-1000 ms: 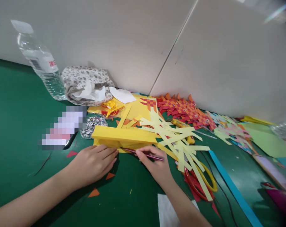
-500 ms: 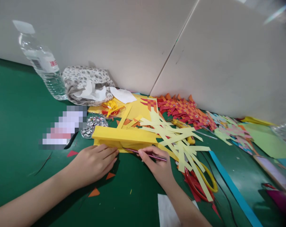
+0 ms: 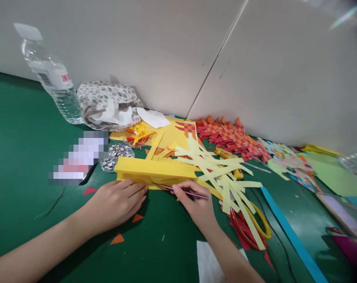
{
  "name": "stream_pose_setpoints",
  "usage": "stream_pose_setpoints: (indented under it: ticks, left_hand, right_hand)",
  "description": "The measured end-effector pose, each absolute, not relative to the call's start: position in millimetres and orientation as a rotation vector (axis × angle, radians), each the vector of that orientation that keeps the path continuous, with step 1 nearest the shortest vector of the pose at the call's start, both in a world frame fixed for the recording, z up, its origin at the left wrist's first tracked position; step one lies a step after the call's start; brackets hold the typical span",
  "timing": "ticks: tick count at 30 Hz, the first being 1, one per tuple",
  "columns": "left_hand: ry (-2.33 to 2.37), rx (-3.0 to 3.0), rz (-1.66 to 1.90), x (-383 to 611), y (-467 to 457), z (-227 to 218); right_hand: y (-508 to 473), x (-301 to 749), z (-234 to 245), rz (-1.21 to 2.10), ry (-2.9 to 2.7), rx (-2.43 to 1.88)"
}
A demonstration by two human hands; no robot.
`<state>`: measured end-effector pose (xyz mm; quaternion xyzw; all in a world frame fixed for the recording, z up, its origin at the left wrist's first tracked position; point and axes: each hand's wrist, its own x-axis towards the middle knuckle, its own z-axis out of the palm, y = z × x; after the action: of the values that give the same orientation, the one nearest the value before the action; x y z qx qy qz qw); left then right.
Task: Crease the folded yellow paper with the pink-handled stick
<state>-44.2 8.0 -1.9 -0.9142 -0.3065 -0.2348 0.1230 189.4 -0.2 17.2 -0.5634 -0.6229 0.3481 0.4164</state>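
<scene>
At the centre of the frame, a folded sheet of yellow paper (image 3: 156,168) lies lengthwise on the green table (image 3: 24,165), its upper part standing in a raised ridge and its lower edge facing you.

Your left hand (image 3: 119,202), left of centre, lies across that lower edge. Its fingers are together, nearly straight and grasping nothing; they press down from above, probably to keep the light paper from sliding or springing open. The thumb is mostly hidden.

Your right hand (image 3: 196,202), just right of centre, pinches a slim dark pink pencil-like stick (image 3: 164,186) between thumb and fingers, with the other fingers curled beneath. The stick is held low and slanted, its tip pointing left to the paper near your left fingertips, seemingly because that spot is the best braced. Whether the tip touches, you cannot tell from here.

Right of the paper, pale yellow strips (image 3: 224,169) sprawl over red and yellow looped handles (image 3: 268,228), as if pushed aside for working room. Left of it sit a clear bag of small googly eyes (image 3: 116,157) and a blurred-out phone (image 3: 82,157), tilted where you could glance at it. Red and orange woven fish (image 3: 231,137) are heaped by the wall (image 3: 131,43) at upper right of centre, out of your hands' way.
</scene>
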Motion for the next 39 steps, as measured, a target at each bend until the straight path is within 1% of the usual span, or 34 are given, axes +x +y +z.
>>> stream_pose_setpoints:
  ticks: [19,28,36,39]
  left_hand:
    - [-0.890,-2.672,-0.686,-44,8,1]
    - [-0.878,-2.667,-0.678,-44,9,0]
    - [-0.960,-2.720,-0.405,-27,3,8]
    - [-0.924,-2.788,-0.407,-12,-2,10]
  right_hand:
    - [0,203,11,0.862,-1.444,-1.413]
    - [9,214,13,0.917,-1.265,-1.379]
    - [12,216,7,1.008,-1.194,-1.355]
    - [12,218,6,1.030,-1.192,-1.353]
